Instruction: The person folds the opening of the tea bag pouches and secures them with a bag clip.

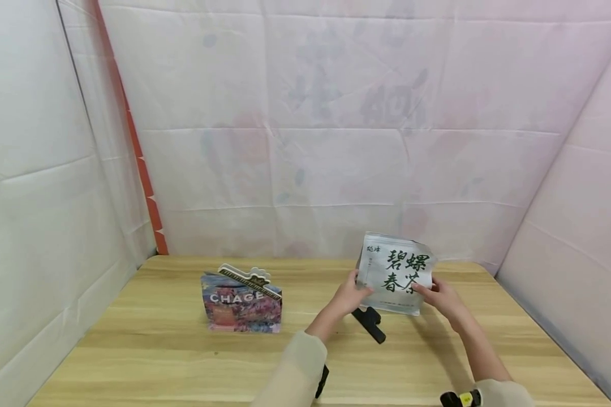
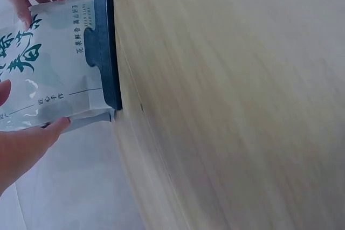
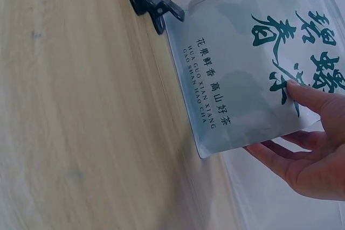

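Observation:
A pale silvery-green tea bag (image 1: 387, 297) with large dark Chinese characters stands raised, a little tilted, over the right side of the table. My left hand (image 1: 348, 297) grips its left edge, thumb on the front. At the right edge my right hand (image 1: 445, 299) pinches it, thumb on the printed face and fingers behind, as the right wrist view shows. Just in front of the bag's lower left lies a black clip (image 1: 370, 324) on the wood. The left wrist view shows this clip (image 2: 105, 52) overlapping the bag's bottom edge.
On the left of the wooden table (image 1: 173, 362) stands a colourful bag (image 1: 241, 316) printed CHAGE. A decorated clip (image 1: 249, 280) sits slanted along its top. White cloth walls (image 1: 331, 169) close in the back and sides.

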### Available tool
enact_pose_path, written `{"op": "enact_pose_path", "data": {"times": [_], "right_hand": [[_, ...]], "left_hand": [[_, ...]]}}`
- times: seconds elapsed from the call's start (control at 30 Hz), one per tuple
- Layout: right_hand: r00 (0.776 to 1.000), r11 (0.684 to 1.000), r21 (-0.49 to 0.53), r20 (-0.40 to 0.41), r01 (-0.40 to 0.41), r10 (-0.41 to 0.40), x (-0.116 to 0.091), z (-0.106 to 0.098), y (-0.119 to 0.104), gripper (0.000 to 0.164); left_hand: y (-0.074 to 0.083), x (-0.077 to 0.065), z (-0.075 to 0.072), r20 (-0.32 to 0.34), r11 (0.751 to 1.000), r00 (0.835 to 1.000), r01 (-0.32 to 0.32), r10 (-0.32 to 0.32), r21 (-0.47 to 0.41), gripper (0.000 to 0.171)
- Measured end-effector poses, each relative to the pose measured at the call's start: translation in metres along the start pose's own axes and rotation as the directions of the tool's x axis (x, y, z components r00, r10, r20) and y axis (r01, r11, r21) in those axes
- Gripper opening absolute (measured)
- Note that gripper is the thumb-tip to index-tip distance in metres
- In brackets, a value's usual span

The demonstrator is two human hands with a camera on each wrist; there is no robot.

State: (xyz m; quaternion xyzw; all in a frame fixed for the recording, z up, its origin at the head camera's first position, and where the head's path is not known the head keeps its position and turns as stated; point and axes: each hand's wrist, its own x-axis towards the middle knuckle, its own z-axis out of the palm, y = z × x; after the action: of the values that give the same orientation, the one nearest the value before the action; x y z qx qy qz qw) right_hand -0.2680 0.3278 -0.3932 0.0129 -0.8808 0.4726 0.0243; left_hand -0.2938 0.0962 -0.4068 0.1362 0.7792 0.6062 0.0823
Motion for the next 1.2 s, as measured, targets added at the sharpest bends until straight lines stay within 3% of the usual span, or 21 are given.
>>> {"op": "enact_pose_path", "data": {"times": [0.43, 0.63, 0.9, 1.2], "right_hand": [[1.000, 1.000, -0.002, 0.012, -0.021, 0.021, 0.013, 0.029, -0.016, 0.061], [1.000, 1.000, 0.006, 0.003, 0.010, -0.010, 0.021, 0.045, -0.027, 0.057], [1.000, 0.999, 0.023, -0.013, 0.027, -0.027, 0.026, 0.063, -0.036, 0.050], [1.000, 0.999, 0.035, -0.011, 0.026, -0.025, 0.029, 0.079, -0.044, 0.049]], "left_hand": [[-0.009, -0.003, -0.027, -0.051, 0.993, 0.999, -0.011, 0.005, -0.115, 0.045], [-0.010, -0.005, -0.039, -0.125, 0.998, 0.992, -0.003, -0.005, -0.065, 0.053], [-0.010, -0.005, -0.044, -0.306, 0.999, 0.952, -0.017, 0.026, 0.032, 0.045], [-0.009, -0.010, -0.048, -0.429, 0.998, 0.902, 0.055, -0.056, -0.017, 0.044]]}}
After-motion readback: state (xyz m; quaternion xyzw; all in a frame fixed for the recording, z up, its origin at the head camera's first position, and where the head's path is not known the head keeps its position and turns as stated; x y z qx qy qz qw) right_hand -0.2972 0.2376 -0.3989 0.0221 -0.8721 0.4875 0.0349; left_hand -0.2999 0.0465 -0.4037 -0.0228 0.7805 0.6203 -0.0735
